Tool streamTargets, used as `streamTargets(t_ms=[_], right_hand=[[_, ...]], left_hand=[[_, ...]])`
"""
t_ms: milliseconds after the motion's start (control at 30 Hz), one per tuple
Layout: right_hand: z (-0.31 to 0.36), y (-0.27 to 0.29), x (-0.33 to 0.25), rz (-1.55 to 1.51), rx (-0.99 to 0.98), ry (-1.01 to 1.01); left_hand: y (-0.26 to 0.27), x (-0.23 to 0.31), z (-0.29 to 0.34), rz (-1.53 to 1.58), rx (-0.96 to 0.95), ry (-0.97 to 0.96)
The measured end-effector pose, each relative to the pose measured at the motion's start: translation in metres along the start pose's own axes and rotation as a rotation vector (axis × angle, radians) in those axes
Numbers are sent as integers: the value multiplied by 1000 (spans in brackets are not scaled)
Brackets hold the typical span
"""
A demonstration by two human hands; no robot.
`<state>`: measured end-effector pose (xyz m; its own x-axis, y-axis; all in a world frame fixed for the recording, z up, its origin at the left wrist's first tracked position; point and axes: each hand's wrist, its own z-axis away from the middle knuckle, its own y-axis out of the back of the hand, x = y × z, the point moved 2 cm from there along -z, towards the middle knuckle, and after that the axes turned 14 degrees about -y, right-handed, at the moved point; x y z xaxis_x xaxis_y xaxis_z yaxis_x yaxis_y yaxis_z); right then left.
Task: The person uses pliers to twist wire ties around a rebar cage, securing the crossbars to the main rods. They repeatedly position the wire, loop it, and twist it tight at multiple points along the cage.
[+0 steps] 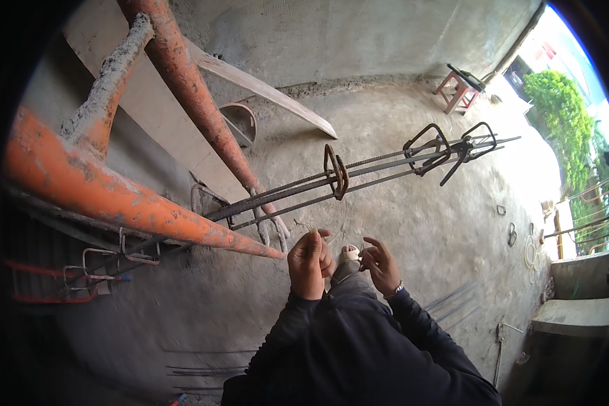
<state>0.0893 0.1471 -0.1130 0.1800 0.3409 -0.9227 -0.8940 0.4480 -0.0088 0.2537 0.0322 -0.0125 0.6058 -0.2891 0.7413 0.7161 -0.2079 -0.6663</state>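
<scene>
My left hand (309, 265) is raised in front of my body, thumb pressed against the bent fingers in a pinch. What it pinches, if anything, is too small to make out; a faint thin strand seems to show by its fingertips. To its right, my right hand (384, 269) is half curled with thumb and forefinger apart, and nothing shows in it. Beyond both hands, a long bundle of steel rebar (379, 164) runs from the orange frame toward the upper right. A rusty stirrup (335, 172) encircles the bars, and further dark stirrups (429, 149) hang near their far end.
An orange steel trestle (162, 210) stands close on my left, with a plank (267, 91) behind it. A red stool (459, 93) stands by the far wall. Loose rods (453, 301) and a coil of wire (531, 254) lie on the concrete floor to the right.
</scene>
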Motion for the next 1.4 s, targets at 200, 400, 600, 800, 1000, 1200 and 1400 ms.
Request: streamTargets(t_ms=[200,400,600,800,1000,1200,1400], right_hand=[[16,-1,-27,791,-21,429],[25,4,-4,837,-364,620],[62,30,22,654,-378,594],[79,35,23,730,-157,520],[86,28,25,802,32,457],[86,31,31,745,-52,435],[58,20,31,624,-272,359]], left_hand=[[22,0,-25,195,61,90],[29,4,-36,258,94,101],[-4,10,-17,177,103,-98],[-19,0,-26,162,216,-131],[-24,-12,-39,340,240,-9],[-25,-20,-37,449,272,-8],[-36,-30,-27,161,-47,-137]])
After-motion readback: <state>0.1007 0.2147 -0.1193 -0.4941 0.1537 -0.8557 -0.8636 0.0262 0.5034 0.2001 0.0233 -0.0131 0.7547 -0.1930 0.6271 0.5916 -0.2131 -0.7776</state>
